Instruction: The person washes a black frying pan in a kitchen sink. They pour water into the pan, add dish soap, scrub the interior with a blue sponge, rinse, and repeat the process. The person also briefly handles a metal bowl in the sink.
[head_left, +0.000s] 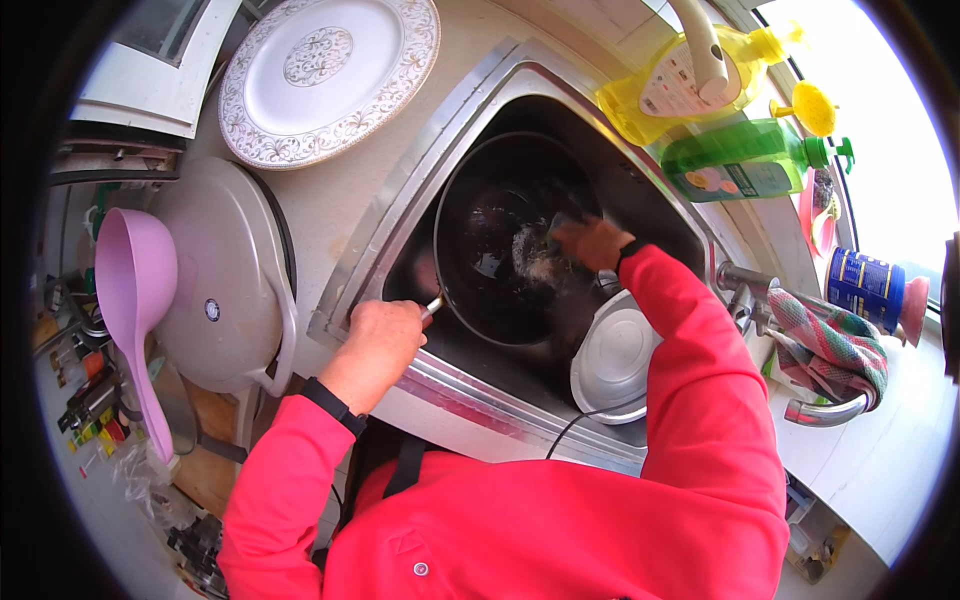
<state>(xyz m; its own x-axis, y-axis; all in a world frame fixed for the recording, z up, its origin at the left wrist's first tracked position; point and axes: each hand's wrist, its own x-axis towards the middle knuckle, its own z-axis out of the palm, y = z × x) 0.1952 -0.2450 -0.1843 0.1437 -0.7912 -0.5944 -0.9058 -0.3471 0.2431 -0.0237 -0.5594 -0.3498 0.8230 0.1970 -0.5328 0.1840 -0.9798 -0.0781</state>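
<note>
A large dark wok (517, 240) rests in the stainless steel sink (480, 97), with wet, foamy patches on its inner surface. My left hand (382, 337) is closed around the wok's handle (433, 304) at the sink's near left edge. Over the wok's right side, my right hand (592, 241) presses a small greyish scrubber (556, 225) against the inside; blur and the fingers hide most of it. Below my right forearm, a pale metal basin (611, 352) sits in the sink, partly covered by the red sleeve.
Yellow (645, 97) and green (735, 161) soap bottles stand behind the sink. A checked cloth (825, 345) hangs over the faucet (832, 411). Left are a patterned plate (262, 97), a grey lidded pot (217, 247) and a pink ladle (135, 255).
</note>
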